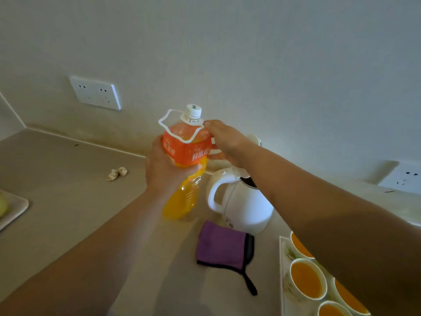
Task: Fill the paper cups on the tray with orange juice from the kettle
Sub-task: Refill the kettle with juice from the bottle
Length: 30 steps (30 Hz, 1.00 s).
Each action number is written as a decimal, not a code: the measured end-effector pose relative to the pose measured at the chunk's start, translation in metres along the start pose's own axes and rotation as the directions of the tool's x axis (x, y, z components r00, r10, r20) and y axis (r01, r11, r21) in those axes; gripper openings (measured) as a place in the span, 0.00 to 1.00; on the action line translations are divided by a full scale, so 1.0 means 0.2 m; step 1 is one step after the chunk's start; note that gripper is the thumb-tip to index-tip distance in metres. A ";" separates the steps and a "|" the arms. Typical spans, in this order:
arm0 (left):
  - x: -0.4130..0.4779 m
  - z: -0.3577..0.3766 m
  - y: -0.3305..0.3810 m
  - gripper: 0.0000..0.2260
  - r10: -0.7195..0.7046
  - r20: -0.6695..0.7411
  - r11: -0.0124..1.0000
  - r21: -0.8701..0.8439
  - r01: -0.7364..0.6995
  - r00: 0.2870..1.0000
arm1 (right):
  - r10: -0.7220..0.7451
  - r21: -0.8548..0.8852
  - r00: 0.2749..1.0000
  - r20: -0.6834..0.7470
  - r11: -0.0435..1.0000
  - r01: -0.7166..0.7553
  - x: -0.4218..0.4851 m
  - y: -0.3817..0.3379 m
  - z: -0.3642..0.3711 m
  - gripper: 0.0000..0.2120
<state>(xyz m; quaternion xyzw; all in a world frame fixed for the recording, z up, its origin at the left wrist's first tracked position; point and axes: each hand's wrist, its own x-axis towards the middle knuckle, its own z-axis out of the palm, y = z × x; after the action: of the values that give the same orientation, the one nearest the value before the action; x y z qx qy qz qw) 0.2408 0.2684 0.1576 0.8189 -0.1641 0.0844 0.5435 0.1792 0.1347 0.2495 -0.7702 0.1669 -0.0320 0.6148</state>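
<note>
My left hand [163, 166] grips an orange juice bottle [185, 156] around its labelled middle, holding it tilted above the counter; its white cap [193, 111] is on. My right hand [224, 141] holds the bottle's upper right side, fingers near the white carry handle. Just right of the bottle stands the white kettle [241, 204], its lid up and its opening dark. At the lower right, a white tray [284, 281] carries several paper cups [306, 280] holding orange juice, partly hidden by my right forearm.
A purple cloth with black trim [222, 246] lies on the counter in front of the kettle. A crumpled scrap [117, 173] sits at the left. Another tray's corner [13, 210] shows at the far left. Wall sockets [95, 92] are on the wall behind.
</note>
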 end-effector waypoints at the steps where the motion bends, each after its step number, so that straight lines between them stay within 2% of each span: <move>1: 0.05 0.04 -0.04 0.45 -0.003 0.014 1.000 -0.003 0.003 1.000 | 0.022 0.007 1.000 -0.013 1.000 -0.022 0.04 0.00 0.00 0.16; 6: 0.19 0.24 -0.19 0.50 0.002 0.046 1.000 -0.021 -0.001 0.999 | 0.095 -0.078 0.990 -0.108 0.992 -0.104 0.22 0.00 0.03 0.10; 11: 0.25 0.39 -0.22 0.51 -0.018 0.014 0.996 -0.086 0.019 1.000 | 0.110 -0.023 0.970 -0.216 0.993 -0.118 0.31 0.01 0.03 0.14; 15: 0.31 0.43 -0.22 0.53 -0.067 0.093 0.983 -0.162 0.082 0.993 | 0.112 -0.127 0.966 -0.234 0.981 -0.144 0.36 0.02 0.03 0.16; 19: 0.35 0.45 -0.21 0.48 -0.090 0.187 0.972 -0.199 0.127 0.978 | 0.106 -0.159 0.969 -0.224 0.977 -0.143 0.38 0.03 0.03 0.17; 23: 0.37 0.45 -0.20 0.44 -0.062 0.168 0.976 -0.196 0.095 0.984 | 0.111 -0.116 0.972 -0.208 0.984 -0.137 0.34 0.04 0.02 0.20; 27: 0.37 0.44 -0.15 0.43 -0.086 0.163 0.967 -0.223 0.122 0.983 | -0.011 -0.325 0.980 -0.199 0.944 -0.056 0.23 0.05 0.00 0.22; 29: 0.36 0.42 -0.14 0.43 -0.087 0.198 0.966 -0.225 0.132 0.976 | -0.128 -0.502 0.979 -0.156 0.864 0.033 0.13 0.06 -0.04 0.21; 30: 0.34 0.40 -0.14 0.46 -0.118 0.228 0.963 -0.211 0.167 0.967 | -0.197 -0.611 0.972 -0.129 0.788 0.079 0.08 0.07 -0.06 0.19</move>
<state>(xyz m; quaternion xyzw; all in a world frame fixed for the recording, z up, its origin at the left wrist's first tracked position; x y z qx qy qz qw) 0.3107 0.1932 0.1224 0.7648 -0.1705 -0.0629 0.6180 0.1880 0.1168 0.2360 -0.9290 0.1681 -0.0940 0.3159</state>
